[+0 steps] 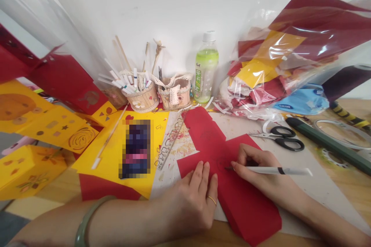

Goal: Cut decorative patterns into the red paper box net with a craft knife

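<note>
A cross-shaped piece of red card (249, 200) lies on pale scrap-strewn sheets, with faint dark lines drawn near its middle. My right hand (257, 164) is closed round a white marker pen (275, 170), whose dark tip touches the card at those lines. Flat on the card's left arm rests my left hand (199, 197), fingers stretched out and holding nothing. Left of the card lies a clear stencil ruler (171, 144). Further left, a pixelated dark rectangle (137, 150) sits on a yellow sheet (110, 162) beside a thin stick (110, 137).
Black-handled scissors (286, 137), a dark green cutter (327, 142) and a tape roll (343, 133) lie to the right. Behind stand two pen baskets (145, 100), a green drink bottle (206, 69) and a plastic bag of paper scraps (261, 81). Cut-out yellow boxes (34, 170) stand left.
</note>
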Action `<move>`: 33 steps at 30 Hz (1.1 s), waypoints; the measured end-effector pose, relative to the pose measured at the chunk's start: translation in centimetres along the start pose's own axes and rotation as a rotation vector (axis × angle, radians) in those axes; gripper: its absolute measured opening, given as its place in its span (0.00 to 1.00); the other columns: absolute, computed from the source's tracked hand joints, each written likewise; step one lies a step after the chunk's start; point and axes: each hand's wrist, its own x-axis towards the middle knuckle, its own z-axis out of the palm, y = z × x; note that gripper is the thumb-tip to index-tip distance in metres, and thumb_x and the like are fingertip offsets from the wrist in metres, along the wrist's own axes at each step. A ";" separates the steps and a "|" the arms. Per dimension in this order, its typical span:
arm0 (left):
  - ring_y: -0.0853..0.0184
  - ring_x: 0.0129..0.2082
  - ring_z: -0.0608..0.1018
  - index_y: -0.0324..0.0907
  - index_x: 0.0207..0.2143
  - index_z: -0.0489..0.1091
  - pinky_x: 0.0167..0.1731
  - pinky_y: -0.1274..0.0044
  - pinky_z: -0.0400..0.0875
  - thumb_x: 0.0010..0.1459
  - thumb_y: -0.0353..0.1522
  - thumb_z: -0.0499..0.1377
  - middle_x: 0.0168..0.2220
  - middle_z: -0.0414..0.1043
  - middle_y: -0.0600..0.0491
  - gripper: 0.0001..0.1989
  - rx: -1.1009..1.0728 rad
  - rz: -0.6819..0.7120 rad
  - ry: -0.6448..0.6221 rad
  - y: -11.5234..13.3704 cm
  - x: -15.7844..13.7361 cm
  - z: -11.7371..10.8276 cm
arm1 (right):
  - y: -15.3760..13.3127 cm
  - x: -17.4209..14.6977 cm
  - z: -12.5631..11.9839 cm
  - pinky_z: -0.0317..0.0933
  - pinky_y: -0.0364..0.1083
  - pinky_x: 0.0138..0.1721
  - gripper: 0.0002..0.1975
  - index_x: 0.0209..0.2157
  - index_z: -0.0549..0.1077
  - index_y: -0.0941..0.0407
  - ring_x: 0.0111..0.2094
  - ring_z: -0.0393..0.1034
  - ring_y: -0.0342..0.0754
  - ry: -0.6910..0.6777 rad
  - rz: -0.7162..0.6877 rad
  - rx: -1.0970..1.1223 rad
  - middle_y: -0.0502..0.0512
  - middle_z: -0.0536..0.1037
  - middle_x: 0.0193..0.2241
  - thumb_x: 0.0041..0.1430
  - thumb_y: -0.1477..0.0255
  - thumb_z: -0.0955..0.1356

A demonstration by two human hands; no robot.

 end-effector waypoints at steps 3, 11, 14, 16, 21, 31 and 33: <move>0.50 0.43 0.77 0.25 0.43 0.70 0.32 0.72 0.76 0.55 0.25 0.50 0.41 0.72 0.31 0.17 0.002 -0.001 -0.003 0.0 0.0 0.0 | 0.1 0.0 0.0 0.47 0.42 0.19 0.13 0.19 0.56 0.53 0.19 0.52 0.41 -0.003 -0.001 0.004 0.44 0.60 0.16 0.54 0.69 0.64; 0.50 0.44 0.76 0.24 0.44 0.69 0.33 0.72 0.76 0.55 0.25 0.49 0.42 0.72 0.30 0.17 0.000 0.008 -0.008 0.0 -0.1 0.0 | 0.3 0.2 -0.2 0.48 0.42 0.20 0.15 0.18 0.57 0.53 0.20 0.54 0.42 0.111 0.041 0.123 0.45 0.61 0.17 0.54 0.66 0.66; 0.50 0.43 0.77 0.24 0.44 0.70 0.32 0.72 0.76 0.55 0.25 0.49 0.42 0.72 0.31 0.17 -0.003 -0.003 -0.001 0.1 -0.1 0.1 | 0.5 0.5 -0.7 0.48 0.43 0.21 0.17 0.18 0.58 0.53 0.20 0.53 0.42 0.281 0.050 0.274 0.44 0.60 0.16 0.53 0.65 0.68; 0.50 0.44 0.77 0.24 0.44 0.70 0.32 0.72 0.76 0.55 0.25 0.49 0.42 0.72 0.31 0.17 -0.001 -0.004 -0.004 0.1 -0.1 0.1 | 0.7 0.7 -1.1 0.49 0.43 0.22 0.18 0.18 0.59 0.53 0.20 0.53 0.43 0.349 0.067 0.377 0.45 0.60 0.17 0.53 0.63 0.69; 0.50 0.44 0.77 0.25 0.44 0.69 0.32 0.72 0.76 0.55 0.25 0.49 0.42 0.72 0.31 0.17 0.005 -0.006 0.002 0.2 -0.2 0.1 | 1.0 0.8 -1.5 0.51 0.43 0.23 0.17 0.21 0.62 0.52 0.22 0.57 0.43 0.402 0.122 0.459 0.45 0.64 0.18 0.52 0.58 0.70; 0.50 0.43 0.77 0.25 0.43 0.70 0.32 0.72 0.76 0.54 0.25 0.49 0.41 0.73 0.32 0.17 -0.006 -0.009 0.011 0.1 -0.1 0.0 | 1.0 1.5 -2.8 0.60 0.43 0.29 0.13 0.34 0.70 0.50 0.29 0.67 0.45 0.449 0.068 0.258 0.47 0.71 0.29 0.50 0.59 0.72; 0.50 0.43 0.77 0.26 0.43 0.70 0.32 0.72 0.76 0.54 0.25 0.49 0.41 0.73 0.32 0.17 -0.008 -0.017 0.012 0.1 -0.1 0.1 | 1.2 1.5 -3.6 0.63 0.46 0.33 0.13 0.37 0.71 0.49 0.31 0.70 0.47 0.438 0.084 0.168 0.49 0.73 0.32 0.53 0.58 0.69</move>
